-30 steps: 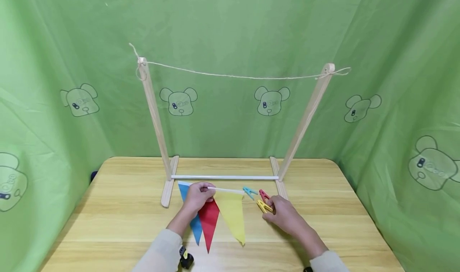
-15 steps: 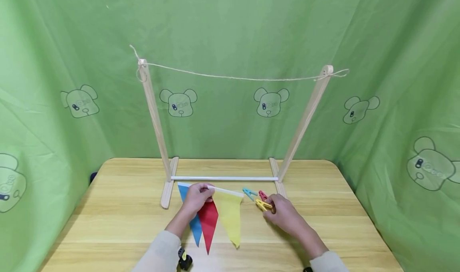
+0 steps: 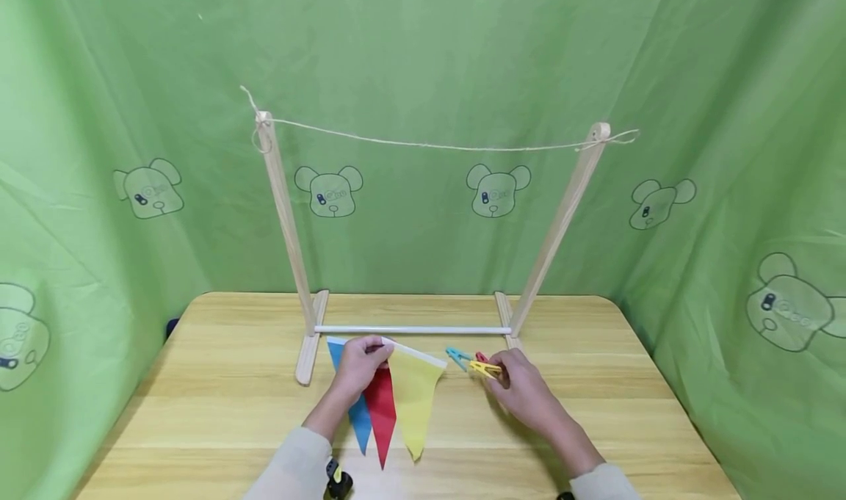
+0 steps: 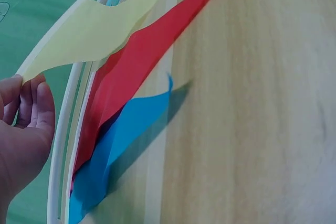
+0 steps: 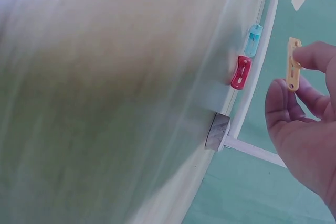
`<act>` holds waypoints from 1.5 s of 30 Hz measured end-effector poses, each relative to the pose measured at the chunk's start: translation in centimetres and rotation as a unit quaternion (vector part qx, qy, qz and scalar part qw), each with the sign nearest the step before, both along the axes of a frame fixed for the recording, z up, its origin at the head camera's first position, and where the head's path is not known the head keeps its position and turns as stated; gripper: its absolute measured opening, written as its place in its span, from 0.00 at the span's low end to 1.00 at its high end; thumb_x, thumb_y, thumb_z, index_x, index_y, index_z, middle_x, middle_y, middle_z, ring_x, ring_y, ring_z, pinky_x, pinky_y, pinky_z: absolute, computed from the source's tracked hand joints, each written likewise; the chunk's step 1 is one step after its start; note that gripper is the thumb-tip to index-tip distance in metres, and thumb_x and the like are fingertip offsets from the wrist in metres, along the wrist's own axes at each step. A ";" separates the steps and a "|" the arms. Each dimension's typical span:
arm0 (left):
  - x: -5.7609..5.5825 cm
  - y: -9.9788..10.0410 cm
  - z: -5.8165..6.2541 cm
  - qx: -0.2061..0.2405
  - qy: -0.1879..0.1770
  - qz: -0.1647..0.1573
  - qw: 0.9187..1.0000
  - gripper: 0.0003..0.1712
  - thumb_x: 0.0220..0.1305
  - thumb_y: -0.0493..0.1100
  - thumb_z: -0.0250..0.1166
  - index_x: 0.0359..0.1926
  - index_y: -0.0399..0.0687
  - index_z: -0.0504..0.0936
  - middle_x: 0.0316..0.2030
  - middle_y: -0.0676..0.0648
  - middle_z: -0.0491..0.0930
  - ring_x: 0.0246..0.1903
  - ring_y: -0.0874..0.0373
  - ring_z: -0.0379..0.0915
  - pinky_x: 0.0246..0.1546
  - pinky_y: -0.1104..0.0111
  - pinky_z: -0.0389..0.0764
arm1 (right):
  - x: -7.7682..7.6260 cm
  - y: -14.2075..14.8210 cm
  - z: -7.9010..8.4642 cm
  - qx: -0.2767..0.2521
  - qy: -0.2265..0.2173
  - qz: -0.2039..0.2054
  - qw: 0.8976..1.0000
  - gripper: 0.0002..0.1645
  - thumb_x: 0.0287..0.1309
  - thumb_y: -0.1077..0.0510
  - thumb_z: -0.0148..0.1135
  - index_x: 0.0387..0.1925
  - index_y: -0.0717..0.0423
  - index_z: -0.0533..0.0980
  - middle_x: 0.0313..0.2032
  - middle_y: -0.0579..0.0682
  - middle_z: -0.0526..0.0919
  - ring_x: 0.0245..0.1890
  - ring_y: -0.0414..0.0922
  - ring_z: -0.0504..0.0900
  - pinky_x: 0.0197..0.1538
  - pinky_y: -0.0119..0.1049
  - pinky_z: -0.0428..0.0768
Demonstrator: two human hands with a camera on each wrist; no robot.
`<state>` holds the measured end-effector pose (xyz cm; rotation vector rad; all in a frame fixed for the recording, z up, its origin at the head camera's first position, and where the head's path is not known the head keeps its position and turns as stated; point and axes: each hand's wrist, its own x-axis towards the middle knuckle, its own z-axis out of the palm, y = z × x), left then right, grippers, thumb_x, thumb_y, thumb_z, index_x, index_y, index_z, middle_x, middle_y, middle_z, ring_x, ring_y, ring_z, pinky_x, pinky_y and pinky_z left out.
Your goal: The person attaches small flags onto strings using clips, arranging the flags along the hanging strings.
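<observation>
My left hand [image 3: 359, 364] pinches the yellow pennant [image 3: 414, 397] by one end of its white top band, and the pennant hangs toward me. Beneath that hand lie the red pennant [image 4: 136, 61] and the blue pennant [image 4: 115, 150] on the table, partly covered in the head view. Between the thumb and fingers of my right hand [image 3: 525, 386] is a yellow clothespin [image 5: 293, 64], raised off the table. Close behind it lie a blue clothespin [image 5: 253, 40] and a red clothespin [image 5: 241, 72].
A wooden stand with a left post [image 3: 286, 214] and a right post [image 3: 562, 221] rises behind my hands. Twine [image 3: 423, 145] is strung between the post tops, sagging slightly. A white rod [image 3: 413, 330] joins the feet. Green curtain [image 3: 410, 250] surrounds the wooden table [image 3: 218, 382].
The yellow pennant has lifted and its tip has swung left toward the red one. My right hand has raised the yellow clothespin slightly up from beside the red one.
</observation>
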<state>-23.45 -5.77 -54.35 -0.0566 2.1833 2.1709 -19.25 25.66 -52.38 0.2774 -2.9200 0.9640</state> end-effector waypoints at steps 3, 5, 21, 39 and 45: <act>0.0 0.0 0.1 -0.001 0.002 0.000 1.000 0.13 0.68 0.39 0.70 0.45 0.31 0.86 0.33 0.43 0.85 0.31 0.59 0.80 0.39 0.65 0.89 | 0.0 0.0 0.0 -0.001 0.025 -0.001 1.000 0.14 0.60 0.63 0.71 0.46 0.58 0.79 0.38 0.50 0.75 0.35 0.40 0.71 0.34 0.28 0.75; 0.0 0.0 0.2 -0.003 0.003 -0.001 1.000 0.12 0.68 0.39 0.69 0.45 0.31 0.86 0.32 0.45 0.84 0.31 0.58 0.79 0.38 0.66 0.88 | 0.0 0.0 0.0 0.000 0.048 0.001 0.999 0.13 0.60 0.63 0.71 0.45 0.58 0.79 0.37 0.50 0.75 0.34 0.40 0.71 0.35 0.28 0.76; -0.2 0.1 1.5 -0.021 0.028 0.012 0.999 0.07 0.70 0.32 0.65 0.39 0.27 0.82 0.32 0.38 0.83 0.31 0.59 0.74 0.34 0.71 0.81 | -0.4 -0.1 1.4 -0.048 0.109 -0.005 0.993 0.18 0.56 0.66 0.73 0.47 0.59 0.78 0.38 0.52 0.75 0.35 0.41 0.74 0.36 0.26 0.80; 0.2 0.1 2.9 0.021 0.031 0.005 0.999 0.08 0.66 0.35 0.70 0.43 0.33 0.86 0.31 0.51 0.83 0.33 0.61 0.77 0.37 0.70 0.83 | -0.7 0.2 3.7 -0.060 0.162 0.004 0.985 0.20 0.52 0.68 0.77 0.48 0.62 0.81 0.37 0.52 0.81 0.36 0.42 0.81 0.42 0.33 0.87; 0.4 -0.1 3.6 0.030 0.035 0.009 0.999 0.10 0.67 0.36 0.70 0.45 0.33 0.86 0.32 0.51 0.84 0.33 0.62 0.77 0.37 0.72 0.84 | -0.8 0.1 4.3 -0.062 0.164 -0.001 0.984 0.18 0.57 0.66 0.74 0.49 0.61 0.81 0.39 0.53 0.81 0.37 0.43 0.81 0.44 0.36 0.88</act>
